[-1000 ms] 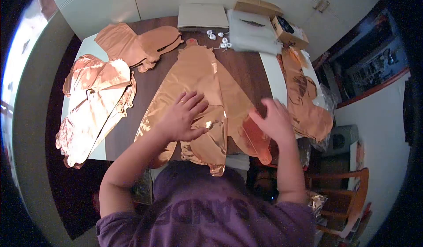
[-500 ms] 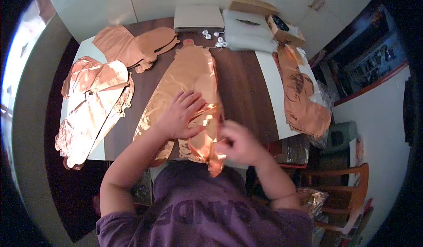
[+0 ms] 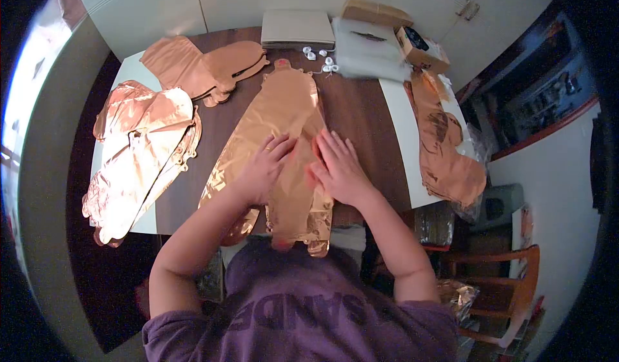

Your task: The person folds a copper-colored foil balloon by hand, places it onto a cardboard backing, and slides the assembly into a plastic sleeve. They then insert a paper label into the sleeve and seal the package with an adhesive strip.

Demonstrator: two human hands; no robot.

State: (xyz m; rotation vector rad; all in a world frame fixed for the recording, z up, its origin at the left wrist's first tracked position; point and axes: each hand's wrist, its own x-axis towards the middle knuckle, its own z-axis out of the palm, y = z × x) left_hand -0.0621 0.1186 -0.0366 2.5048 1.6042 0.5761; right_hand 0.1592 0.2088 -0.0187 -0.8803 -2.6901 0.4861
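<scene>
A flat copper-coloured foil balloon (image 3: 284, 104) lies lengthwise in front of me on the brown table, its lower end reaching over the near edge. My left hand (image 3: 264, 166) rests on its middle with the fingers stretched out, a ring on one of them. Opposite it, my right hand (image 3: 340, 168) lies along the right edge of the foil, fingers extended and nothing gripped. Between the two hands the foil shows soft creases. Small tabs stick out along its outline, and a reddish tab marks the top end.
To the left lie a shiny stack of foil balloons (image 3: 138, 149) and a duller stack (image 3: 177, 68). At the back are a white box (image 3: 298, 28), small white rolls (image 3: 329, 66), clear plastic bags (image 3: 367, 52) and a cardboard box (image 3: 422, 52). More foil balloons (image 3: 445, 149) lie right, near a wooden chair (image 3: 529, 278).
My right hand has moved up from the lower right edge and now lies flat on the foil. The lifted, crumpled foil there has flattened out. My left hand stays nearly in place.
</scene>
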